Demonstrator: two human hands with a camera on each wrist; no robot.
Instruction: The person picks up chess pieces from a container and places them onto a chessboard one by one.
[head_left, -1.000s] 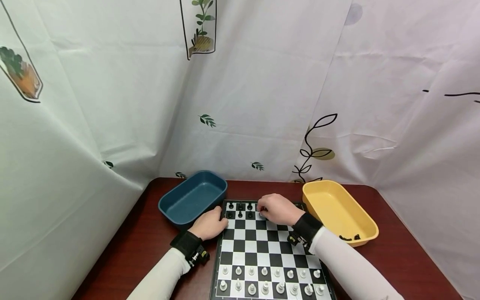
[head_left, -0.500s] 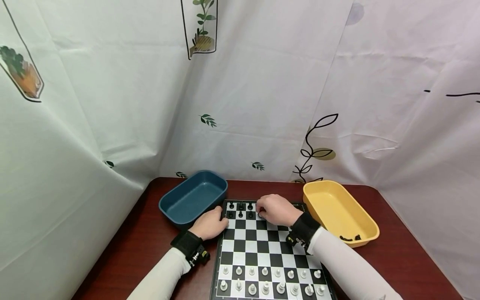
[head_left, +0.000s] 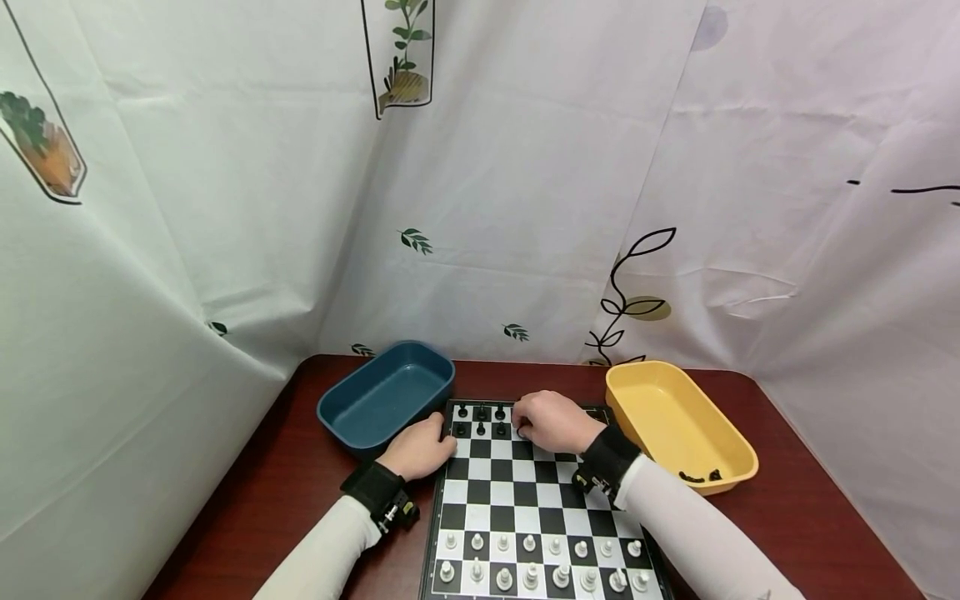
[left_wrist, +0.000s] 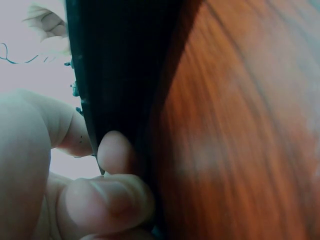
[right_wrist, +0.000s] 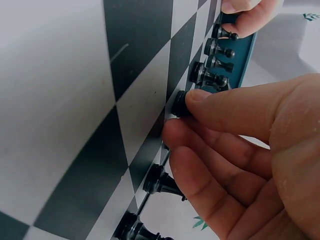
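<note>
A black-and-white chessboard (head_left: 525,492) lies on the dark wooden table. My right hand (head_left: 551,419) hovers over the far rows. In the right wrist view it (right_wrist: 182,117) pinches a small black piece (right_wrist: 179,104) between thumb and fingers. A few more black pieces (head_left: 480,419) stand at the board's far left, and others (right_wrist: 159,182) stand beside my fingers. My left hand (head_left: 422,446) grips the board's left edge (left_wrist: 120,65) with thumb and a finger curled on it. White pieces (head_left: 528,567) fill the two nearest rows.
A dark blue tray (head_left: 386,393) stands at the board's far left corner. A yellow tray (head_left: 675,421) at the right holds a few black pieces (head_left: 701,476). White printed curtains close in the table at the back and both sides.
My right hand has settled very slightly lower onto the far rows. The left hand and the board have not moved.
</note>
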